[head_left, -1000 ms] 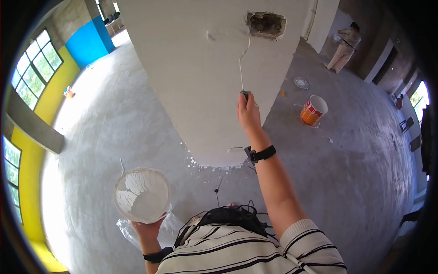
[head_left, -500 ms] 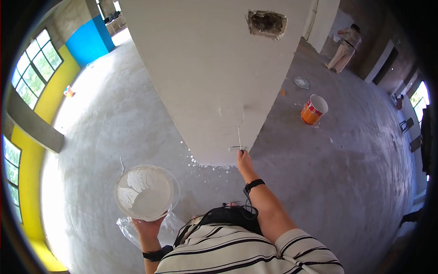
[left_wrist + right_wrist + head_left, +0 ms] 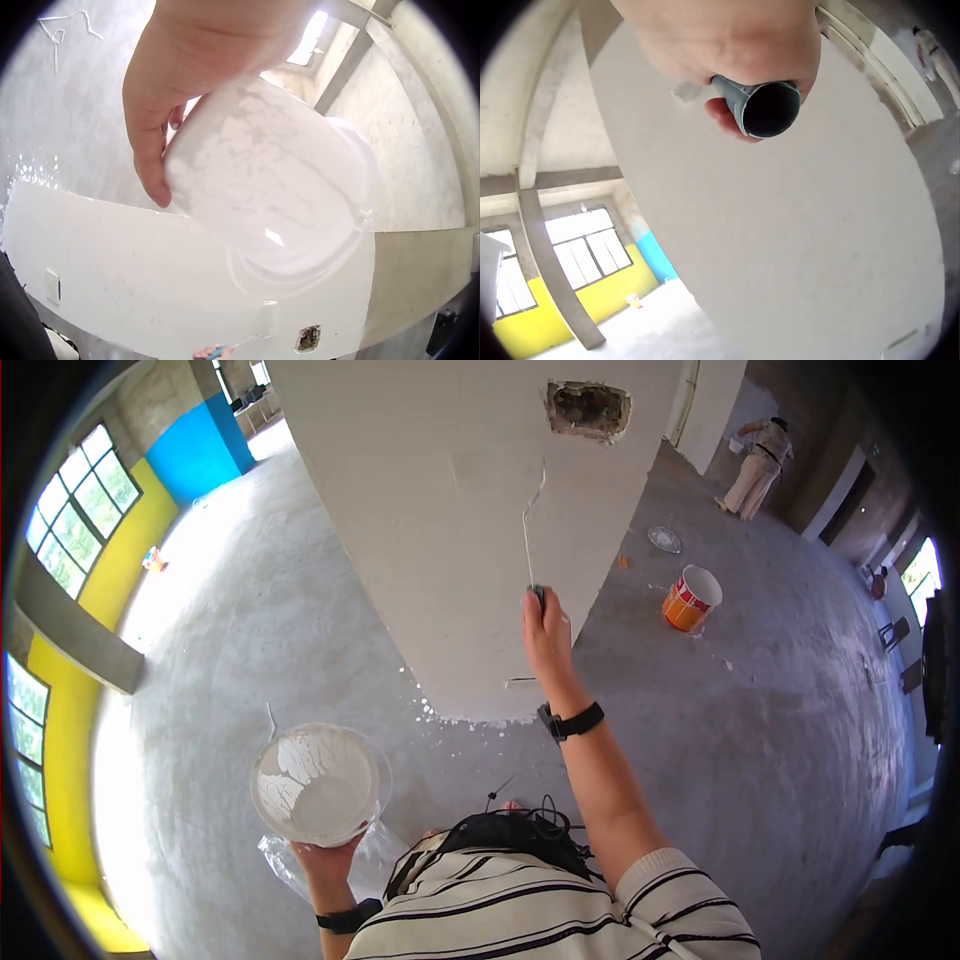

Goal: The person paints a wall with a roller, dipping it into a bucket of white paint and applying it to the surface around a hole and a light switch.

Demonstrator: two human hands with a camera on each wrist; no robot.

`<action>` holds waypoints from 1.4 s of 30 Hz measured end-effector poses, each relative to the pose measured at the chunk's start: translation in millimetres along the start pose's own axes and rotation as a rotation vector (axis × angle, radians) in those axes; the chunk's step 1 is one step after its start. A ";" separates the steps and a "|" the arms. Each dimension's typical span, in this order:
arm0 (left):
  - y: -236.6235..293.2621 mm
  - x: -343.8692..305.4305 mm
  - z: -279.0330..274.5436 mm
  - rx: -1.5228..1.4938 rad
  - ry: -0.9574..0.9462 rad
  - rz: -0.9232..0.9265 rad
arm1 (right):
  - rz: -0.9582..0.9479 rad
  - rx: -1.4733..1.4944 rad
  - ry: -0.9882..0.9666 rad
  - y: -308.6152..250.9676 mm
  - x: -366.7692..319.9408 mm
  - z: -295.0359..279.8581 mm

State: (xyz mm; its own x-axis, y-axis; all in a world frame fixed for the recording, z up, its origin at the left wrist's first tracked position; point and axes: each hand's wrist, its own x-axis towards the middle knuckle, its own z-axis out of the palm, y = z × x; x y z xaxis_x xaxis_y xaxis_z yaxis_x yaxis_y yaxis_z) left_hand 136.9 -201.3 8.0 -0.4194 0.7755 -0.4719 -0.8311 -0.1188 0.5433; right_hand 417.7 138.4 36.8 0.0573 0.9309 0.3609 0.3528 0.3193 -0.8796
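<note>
My right hand (image 3: 549, 635) grips the dark green handle (image 3: 538, 593) of a tool whose thin bent wire (image 3: 527, 525) runs up along the white wall (image 3: 450, 560). The tool's head blends with the wall. In the right wrist view my right hand (image 3: 727, 45) curls round the hollow end of the handle (image 3: 769, 110). Low at the left, my left hand (image 3: 326, 860) holds a white bucket (image 3: 315, 785) with pale liquid inside from beneath. The left wrist view shows my left hand (image 3: 187, 67) with its fingers around the bucket's side (image 3: 262, 165).
A rectangular hole (image 3: 588, 412) is broken into the wall near its top. An orange and white bucket (image 3: 690, 600) and a round lid (image 3: 664, 539) are on the floor at the right. Another person (image 3: 758, 468) stands at the far right wall. White drips dot the floor by the wall's base.
My right hand with the tool dropped low along the wall, then rose again to about mid-height. The left hand and its bucket have hardly moved.
</note>
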 end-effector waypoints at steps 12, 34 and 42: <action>-6.3 -1.5 -3.3 0.001 0.032 0.046 | 0.029 -0.372 0.015 103.0 -40.2 40.2; 36.9 82.4 3.8 -0.002 -0.312 0.035 | 0.523 0.326 -0.188 47.0 -143.1 -36.7; 54.0 109.2 23.7 0.204 -0.379 0.148 | 0.372 0.096 -0.537 -77.5 -155.7 -60.6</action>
State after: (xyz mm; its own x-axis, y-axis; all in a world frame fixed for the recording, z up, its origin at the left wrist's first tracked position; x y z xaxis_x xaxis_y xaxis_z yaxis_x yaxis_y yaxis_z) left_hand 55.0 -108.3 2.3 -0.3338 0.9360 -0.1118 -0.6673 -0.1509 0.7294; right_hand 438.0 -42.0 67.6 -0.3232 0.9335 -0.1554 0.3134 -0.0493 -0.9483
